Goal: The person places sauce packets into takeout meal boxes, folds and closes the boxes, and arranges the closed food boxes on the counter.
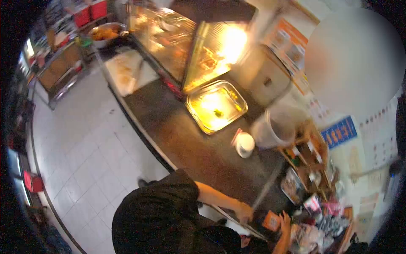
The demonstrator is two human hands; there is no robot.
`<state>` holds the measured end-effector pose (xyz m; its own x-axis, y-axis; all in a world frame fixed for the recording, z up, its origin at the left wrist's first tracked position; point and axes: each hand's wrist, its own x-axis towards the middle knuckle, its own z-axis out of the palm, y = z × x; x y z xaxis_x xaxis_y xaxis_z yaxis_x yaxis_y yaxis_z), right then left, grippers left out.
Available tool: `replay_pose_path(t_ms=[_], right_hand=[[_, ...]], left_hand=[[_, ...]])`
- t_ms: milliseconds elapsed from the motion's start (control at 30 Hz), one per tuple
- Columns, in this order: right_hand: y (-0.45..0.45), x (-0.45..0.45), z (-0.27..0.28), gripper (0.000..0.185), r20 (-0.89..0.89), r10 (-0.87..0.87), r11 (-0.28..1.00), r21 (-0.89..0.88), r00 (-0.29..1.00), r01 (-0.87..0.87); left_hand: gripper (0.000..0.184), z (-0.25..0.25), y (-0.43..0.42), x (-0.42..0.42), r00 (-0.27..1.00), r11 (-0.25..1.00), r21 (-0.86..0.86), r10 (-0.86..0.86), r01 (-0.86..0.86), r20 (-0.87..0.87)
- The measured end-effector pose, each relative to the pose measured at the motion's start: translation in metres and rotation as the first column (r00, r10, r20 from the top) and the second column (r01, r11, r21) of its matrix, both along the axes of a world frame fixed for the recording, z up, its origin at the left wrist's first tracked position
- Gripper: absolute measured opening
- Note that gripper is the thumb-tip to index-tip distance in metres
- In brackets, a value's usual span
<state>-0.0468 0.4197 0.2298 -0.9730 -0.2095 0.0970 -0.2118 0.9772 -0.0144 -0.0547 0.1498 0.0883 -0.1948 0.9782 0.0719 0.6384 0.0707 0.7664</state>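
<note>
Low in the view my left hand (243, 211) is at the front edge of the dark counter (211, 163). It is blurred, and its fingers cannot be made out well. A pale straight strip (269, 184) runs up from beside it; I cannot tell whether it is a seam or a tool. To the right, my right hand (285, 223) has its fingers at the edge of a small orange packet (272, 221) with a pale printed square. The packet is near the counter edge, between my two hands.
A shiny metal tray (217, 107) with bits of food is before a lit display case (211, 55). A white cup (245, 144), a large pale bucket (274, 127) and a wooden rack (311, 152) line the wall side. Plastic bags (313, 237) crowd the lower right. Tiled floor (97, 156) lies left.
</note>
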Motion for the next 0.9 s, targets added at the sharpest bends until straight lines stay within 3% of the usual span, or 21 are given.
replay_pose_path(t_ms=[33, 133, 167, 233, 300, 367, 433, 500, 567, 633, 667, 700, 733, 767, 800, 833, 867, 900], right_hand=[[-0.044, -0.005, 0.004, 0.041, -0.019, 0.000, 1.000, -0.027, 1.000, -0.001], [-0.184, -0.013, -0.002, 0.043, -0.013, 0.013, 0.994, -0.104, 1.000, -0.015], [-0.230, -0.015, -0.010, 0.043, 0.003, 0.036, 0.992, -0.123, 0.999, -0.036], [-0.318, -0.015, -0.030, 0.045, 0.088, 0.100, 0.985, -0.149, 0.991, -0.086], [-0.405, -0.009, -0.060, 0.046, 0.226, 0.176, 0.977, -0.161, 0.958, -0.142], [-0.499, 0.000, -0.096, 0.047, 0.386, 0.240, 0.968, -0.159, 0.891, -0.192], [-0.595, 0.008, -0.143, 0.049, 0.543, 0.269, 0.963, -0.144, 0.795, -0.228], [-0.689, 0.009, -0.195, 0.050, 0.673, 0.246, 0.965, -0.102, 0.698, -0.242], [-0.779, 0.003, -0.251, 0.051, 0.782, 0.171, 0.970, -0.026, 0.599, -0.243], [-0.889, -0.009, -0.296, 0.053, 0.878, 0.018, 0.981, 0.078, 0.479, -0.180], [-0.946, -0.017, -0.315, 0.053, 0.894, -0.045, 0.983, 0.120, 0.447, -0.142], [-1.009, -0.015, -0.323, 0.054, 0.893, -0.063, 0.984, 0.131, 0.445, -0.123], [-1.078, -0.002, -0.334, 0.052, 0.802, 0.109, 0.970, 0.044, 0.587, -0.240], [-1.149, 0.014, -0.341, 0.051, 0.658, 0.271, 0.929, 0.011, 0.703, -0.369], [-1.232, 0.032, -0.361, 0.050, 0.703, 0.250, 0.923, 0.035, 0.666, -0.383], [-1.312, 0.051, -0.403, 0.045, 0.697, 0.305, 0.904, 0.003, 0.649, -0.428], [-1.398, 0.074, -0.445, 0.036, 0.701, 0.421, 0.752, 0.086, 0.576, -0.654], [-1.485, 0.116, -0.449, 0.030, 0.762, 0.528, 0.665, -0.094, 0.376, -0.741]], left_hand=[[0.047, -0.001, -0.063, 0.011, 0.999, 0.995, 0.088, 0.046, -0.047, 0.013], [0.039, -0.007, -0.252, 0.046, 0.967, 0.954, -0.181, 0.251, -0.240, 0.045], [0.041, -0.005, -0.320, 0.057, 0.918, 0.890, -0.222, 0.386, -0.398, -0.095], [0.047, 0.004, -0.433, 0.088, 0.736, 0.715, -0.218, 0.577, -0.665, -0.354], [0.050, -0.010, -0.534, 0.112, 0.504, 0.469, -0.214, 0.849, -0.857, -0.160], [0.052, 0.053, -0.640, 0.157, 0.300, 0.250, -0.246, 0.935, -0.936, -0.190], [0.050, 0.058, -0.729, 0.199, 0.064, 0.052, -0.068, 0.982, -0.996, -0.179], [0.056, 0.047, -0.822, 0.245, -0.186, -0.170, 0.082, 0.946, -0.982, -0.267], [0.052, 0.018, -0.921, 0.309, -0.387, -0.391, 0.067, 0.846, -0.918, -0.366], [0.045, -0.049, -1.020, 0.399, -0.554, -0.573, 0.092, 0.721, -0.814, -0.415], [0.043, -0.112, -1.064, 0.464, -0.589, -0.645, 0.030, 0.677, -0.764, -0.443], [0.042, -0.141, -1.098, 0.534, -0.490, -0.690, -0.255, 0.682, -0.678, -0.543], [0.046, -0.201, -1.118, 0.617, -0.526, -0.767, -0.289, 0.614, -0.572, -0.588], [0.045, -0.201, -1.116, 0.678, -0.632, -0.834, -0.400, 0.551, -0.381, -0.545], [0.043, -0.227, -1.106, 0.746, -0.719, -0.880, -0.431, 0.431, -0.201, -0.545], [0.030, -0.241, -1.081, 0.808, -0.764, -0.942, -0.296, 0.306, -0.158, -0.568], [0.019, -0.217, -1.060, 0.847, -0.960, -0.964, -0.259, 0.121, -0.053, -0.252], [0.017, -0.205, -1.024, 0.882, -0.832, -0.916, -0.390, 0.283, -0.088, -0.477]])
